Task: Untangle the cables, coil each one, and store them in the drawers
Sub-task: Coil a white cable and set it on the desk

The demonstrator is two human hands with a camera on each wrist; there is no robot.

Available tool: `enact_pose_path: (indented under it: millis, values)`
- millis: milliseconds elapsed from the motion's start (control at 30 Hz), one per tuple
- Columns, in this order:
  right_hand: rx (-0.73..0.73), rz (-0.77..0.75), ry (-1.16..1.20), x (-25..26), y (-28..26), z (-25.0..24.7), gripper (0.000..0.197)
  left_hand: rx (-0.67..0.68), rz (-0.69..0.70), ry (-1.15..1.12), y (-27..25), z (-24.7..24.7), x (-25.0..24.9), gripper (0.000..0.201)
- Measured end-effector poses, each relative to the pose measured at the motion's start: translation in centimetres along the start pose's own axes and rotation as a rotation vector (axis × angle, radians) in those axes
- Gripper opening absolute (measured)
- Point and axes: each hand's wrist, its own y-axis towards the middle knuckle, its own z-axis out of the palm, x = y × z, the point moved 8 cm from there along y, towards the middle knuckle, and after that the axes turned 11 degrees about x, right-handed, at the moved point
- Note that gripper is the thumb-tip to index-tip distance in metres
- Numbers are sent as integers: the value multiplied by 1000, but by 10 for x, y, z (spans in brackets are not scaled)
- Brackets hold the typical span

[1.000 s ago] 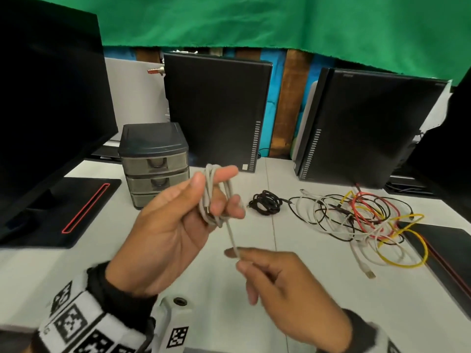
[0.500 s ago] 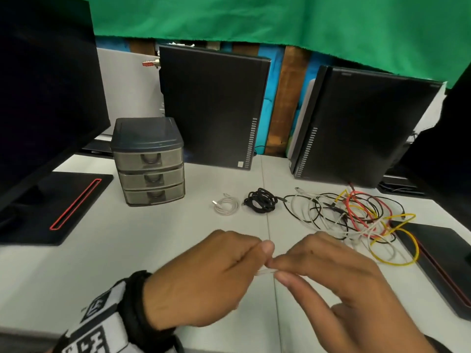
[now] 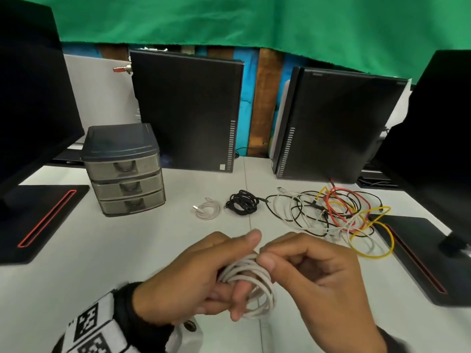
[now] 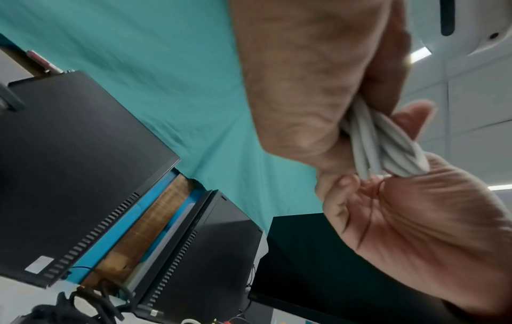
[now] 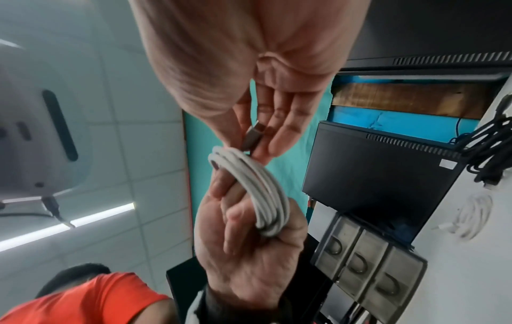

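A white cable (image 3: 251, 281) is wound in several loops around the fingers of my left hand (image 3: 216, 273), low over the table's front. My right hand (image 3: 300, 268) pinches the cable's end against the top of the coil. In the right wrist view the coil (image 5: 263, 190) hangs on the left fingers (image 5: 221, 188), and the right fingertips (image 5: 266, 142) hold its metal USB plug (image 5: 252, 138). The left wrist view shows the same bundle (image 4: 379, 142) squeezed between both hands. The grey three-drawer unit (image 3: 125, 171) stands at the back left with all drawers closed.
On the table lie a small coiled white cable (image 3: 207, 210), a coiled black cable (image 3: 242, 203) and a tangle of black, white, red and yellow cables (image 3: 331, 212). Two black computer cases (image 3: 186, 110) stand behind. Monitor bases (image 3: 43, 215) flank both sides.
My hands came down from in front of the drawers to the table's front. The loose tail is now wound in, and my right fingers have closed on the plug at the coil.
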Motion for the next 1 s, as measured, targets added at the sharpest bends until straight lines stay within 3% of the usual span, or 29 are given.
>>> enact_pose_path:
  millis: [100, 200, 267, 333, 433, 533, 667, 800, 867, 1000]
  values:
    - [10, 31, -21, -8, -2, 3, 24, -219, 69, -20, 0, -16, -1, 56]
    - [118, 68, -75, -8, -4, 15, 43, -456, 104, -58, -5, -31, -5, 58]
    - [129, 68, -208, -5, -4, 23, 56, -542, 134, -79, -7, -35, -7, 56]
    - [66, 43, -311, -5, -5, 25, 60, -556, 152, -62, -7, -34, -6, 58]
    - [-63, -49, -260, -7, -6, 15, 39, -570, 152, 49, -5, -31, -6, 56]
    - [-163, -49, -252, -9, -8, 6, 34, -643, 160, 207, -10, -34, -12, 49]
    - [-162, -52, -372, -11, -7, 14, 25, -678, 176, 305, -19, -41, -15, 17]
    - [-148, -2, -398, -17, 1, 14, 26, -585, 203, 545, -24, -31, -19, 12]
    - [-106, 23, -385, -18, 6, 18, 29, -637, 207, 682, -32, -33, -23, 14]
    - [-43, 15, -436, -20, 15, 33, 25, -772, 253, 749, -50, -43, -25, 18]
